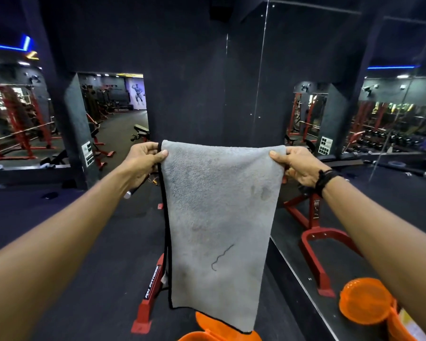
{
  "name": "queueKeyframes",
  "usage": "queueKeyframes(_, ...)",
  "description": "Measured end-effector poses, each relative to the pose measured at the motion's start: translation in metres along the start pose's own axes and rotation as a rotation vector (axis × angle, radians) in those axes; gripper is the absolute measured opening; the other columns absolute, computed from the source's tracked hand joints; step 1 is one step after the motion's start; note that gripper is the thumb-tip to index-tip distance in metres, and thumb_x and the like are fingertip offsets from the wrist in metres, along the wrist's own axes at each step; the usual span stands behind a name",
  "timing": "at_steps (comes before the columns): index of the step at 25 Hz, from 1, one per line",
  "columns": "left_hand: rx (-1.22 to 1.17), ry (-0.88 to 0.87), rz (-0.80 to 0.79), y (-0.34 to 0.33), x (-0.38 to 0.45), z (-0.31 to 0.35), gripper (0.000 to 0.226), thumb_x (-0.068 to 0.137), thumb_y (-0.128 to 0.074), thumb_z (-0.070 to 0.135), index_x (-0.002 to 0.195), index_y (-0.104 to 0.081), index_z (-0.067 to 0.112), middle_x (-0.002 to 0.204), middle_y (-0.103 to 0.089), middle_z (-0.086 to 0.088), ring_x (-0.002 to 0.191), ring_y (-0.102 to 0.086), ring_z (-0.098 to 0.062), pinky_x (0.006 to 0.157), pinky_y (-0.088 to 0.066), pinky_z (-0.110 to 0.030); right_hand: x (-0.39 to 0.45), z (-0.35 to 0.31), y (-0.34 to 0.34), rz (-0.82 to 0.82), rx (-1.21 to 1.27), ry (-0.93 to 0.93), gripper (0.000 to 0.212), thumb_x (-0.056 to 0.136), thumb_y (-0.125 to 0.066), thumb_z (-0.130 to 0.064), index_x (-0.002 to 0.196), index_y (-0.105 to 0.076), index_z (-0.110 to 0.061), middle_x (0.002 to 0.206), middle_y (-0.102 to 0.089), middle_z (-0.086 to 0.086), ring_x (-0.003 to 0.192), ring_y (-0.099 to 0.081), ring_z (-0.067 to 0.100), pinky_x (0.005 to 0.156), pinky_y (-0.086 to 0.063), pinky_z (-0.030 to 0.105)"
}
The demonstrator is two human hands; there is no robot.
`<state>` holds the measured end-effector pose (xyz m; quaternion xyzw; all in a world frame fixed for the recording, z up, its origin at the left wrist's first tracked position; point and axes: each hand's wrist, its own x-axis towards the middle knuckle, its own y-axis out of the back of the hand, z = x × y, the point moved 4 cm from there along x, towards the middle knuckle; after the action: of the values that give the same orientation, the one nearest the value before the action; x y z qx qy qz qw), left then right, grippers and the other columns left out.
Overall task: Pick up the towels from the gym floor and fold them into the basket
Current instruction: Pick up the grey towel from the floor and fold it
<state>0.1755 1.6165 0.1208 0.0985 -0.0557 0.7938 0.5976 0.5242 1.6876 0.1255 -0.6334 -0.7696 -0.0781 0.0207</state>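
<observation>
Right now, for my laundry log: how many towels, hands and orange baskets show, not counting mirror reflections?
Grey towel, pinched at its top corners: 1
Hands, left and right: 2
Orange basket, under the towel: 1
Total: 4

A grey fleecy rectangular towel with thin black edging (217,225) hangs lengthwise in the air, stretched flat along its top edge, held up by its two upper corners. It looks folded double, a black-trimmed edge running down its left side. Faint darker stains mark the cloth, and a loose black thread curls across its lower half. Its bottom edge hangs in front of an orange plastic basket (214,328) low in view, partly hiding it.
</observation>
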Motion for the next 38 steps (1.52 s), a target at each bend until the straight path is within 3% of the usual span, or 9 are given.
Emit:
queueKeyframes(5,0.027,0.023,-0.080,-0.004,-0.002,-0.001,0.038,0.076,-0.074,-0.001,0.110,-0.060,0.008,0.094,-0.072,-0.005,0.080,-0.069,-0.016,0.075,-0.057,-0.032,0.004,0.003,0.006,0.061,0.028,0.020,0.006,0.088,-0.066,-0.009,0.092,-0.062,-0.010,0.086,-0.067,0.002,0.078,-0.064,0.013,0.052,-0.053,0.019)
queueKeyframes(10,0.123,-0.104,-0.012,-0.001,-0.001,0.005,0.049,0.070,-0.075,-0.011,0.102,-0.053,0.019,0.094,-0.068,-0.011,0.086,-0.065,-0.024,0.082,-0.055,-0.039,-0.002,-0.001,0.010,0.014,0.012,0.114,0.061,0.070,-0.077,0.003,0.121,-0.045,-0.009,0.098,-0.068,0.014,0.087,-0.068,0.022,0.061,-0.058,0.027)
queueKeyframes(18,0.878,-0.332,0.103,0.000,-0.008,0.006,0.016,0.074,-0.081,0.014,0.088,-0.073,0.015,0.080,-0.068,-0.008,0.075,-0.060,-0.021,0.059,-0.041,-0.024,-0.002,0.003,0.014,0.116,-0.798,0.390,0.021,0.068,-0.086,-0.024,0.071,-0.070,-0.012,0.058,-0.065,-0.003,0.051,-0.057,0.002,0.057,-0.046,0.017)
queueKeyframes(21,1.023,-0.139,-0.223,-0.001,-0.003,-0.006,0.013,0.077,-0.078,0.016,0.084,-0.069,0.009,0.078,-0.066,-0.010,0.074,-0.060,-0.025,0.063,-0.045,-0.031,-0.004,0.010,0.013,-0.120,-0.926,0.229,0.023,0.070,-0.084,-0.024,0.074,-0.068,-0.009,0.065,-0.064,0.001,0.064,-0.057,0.011,0.063,-0.046,0.025)
queueKeyframes(23,0.859,-0.091,-0.367,-0.007,0.002,0.011,0.015,0.075,-0.079,0.013,0.081,-0.067,0.007,0.074,-0.061,-0.009,0.067,-0.056,-0.017,0.059,-0.046,-0.027,-0.005,-0.010,0.016,-0.249,-0.894,0.184,0.021,0.072,-0.081,-0.023,0.076,-0.066,-0.009,0.070,-0.063,0.005,0.065,-0.058,0.017,0.062,-0.050,0.030)
queueKeyframes(27,0.103,-0.215,-0.172,-0.014,0.004,0.056,0.031,0.076,-0.077,0.022,0.100,-0.058,0.019,0.085,-0.070,0.007,0.072,-0.067,-0.002,0.065,-0.055,-0.019,-0.006,-0.052,0.020,-0.218,-0.165,0.248,0.034,0.077,-0.075,-0.022,0.106,-0.062,-0.010,0.100,-0.070,0.006,0.087,-0.069,0.012,0.075,-0.058,0.034)
queueKeyframes(30,0.442,0.152,-0.486,-0.015,-0.025,-0.014,0.048,0.062,-0.086,0.033,0.102,-0.065,0.018,0.092,-0.075,0.006,0.082,-0.070,-0.005,0.086,-0.056,-0.033,-0.017,0.018,0.003,-0.397,-0.161,-0.042,0.074,0.048,-0.092,-0.040,0.112,-0.066,-0.012,0.111,-0.070,0.007,0.100,-0.068,0.020,0.078,-0.057,0.032)
queueKeyframes(34,0.123,0.298,-0.424,-0.005,-0.039,-0.046,0.042,0.062,-0.085,0.044,0.082,-0.077,0.008,0.091,-0.074,-0.010,0.081,-0.072,-0.015,0.071,-0.057,-0.025,-0.018,0.045,0.006,-0.274,0.060,-0.194,0.024,0.087,-0.066,-0.010,0.109,-0.064,-0.003,0.091,-0.072,0.007,0.077,-0.070,0.014,0.066,-0.057,0.023)
queueKeyframes(38,-0.078,0.258,-0.200,-0.006,-0.030,-0.033,0.021,0.081,-0.065,0.028,0.094,-0.069,0.012,0.083,-0.073,-0.003,0.068,-0.070,-0.010,0.055,-0.055,-0.020,-0.012,0.032,0.000,-0.160,0.194,-0.261,0.022,0.097,-0.052,-0.024,0.103,-0.064,-0.007,0.075,-0.069,0.002,0.061,-0.067,0.009,0.049,-0.054,0.023)
